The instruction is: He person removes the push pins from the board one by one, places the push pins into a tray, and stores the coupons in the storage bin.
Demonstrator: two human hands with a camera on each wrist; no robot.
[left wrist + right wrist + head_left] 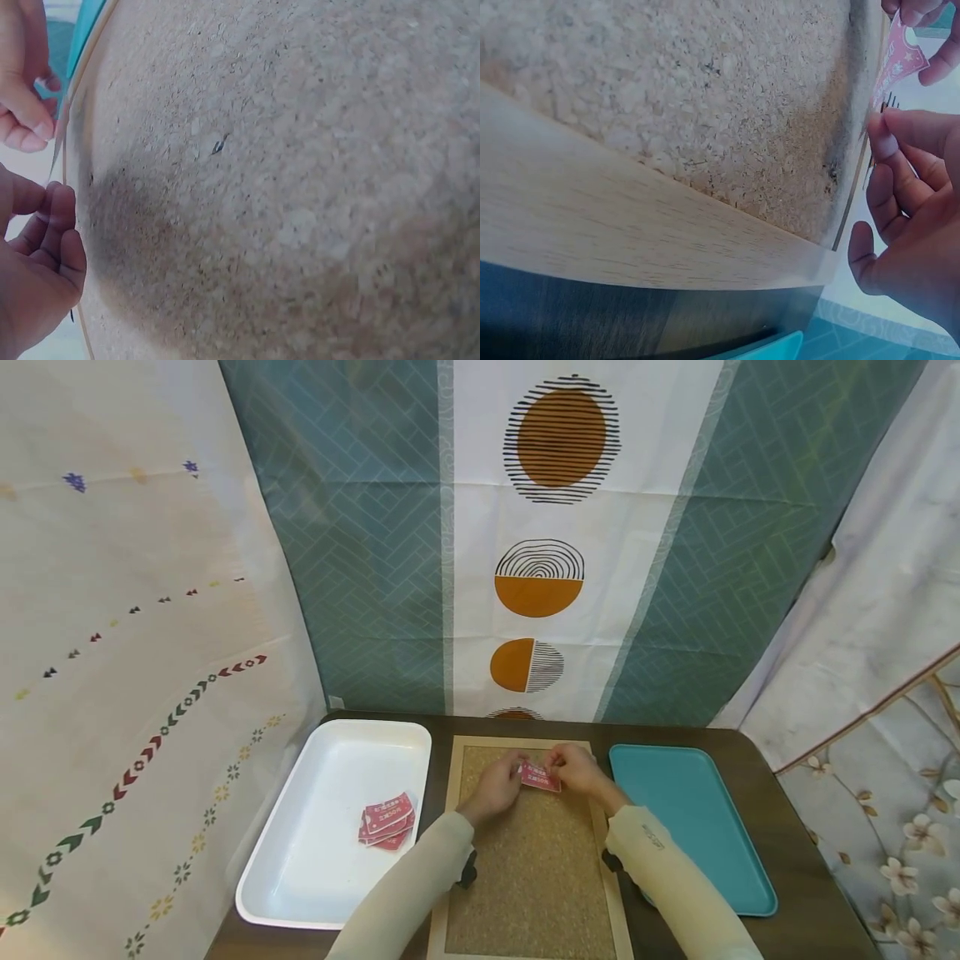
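A small red card with white print (540,778) is held above the far part of a wood-framed cork board (528,885). My left hand (497,787) pinches its left end between thumb and fingers. At the other end, my right hand (581,768) pinches the card's edge. The right wrist view shows the pink-red card (897,63) stretched between the fingertips of both hands. Only a thin edge of it shows in the left wrist view. More red cards (387,817) lie in a loose, overlapping pile inside the white tray (322,827).
The white tray stands left of the cork board, and a teal tray (690,810) lies to its right. All rest on a dark wooden table (795,843). Patterned cloths (360,527) hang behind and at both sides.
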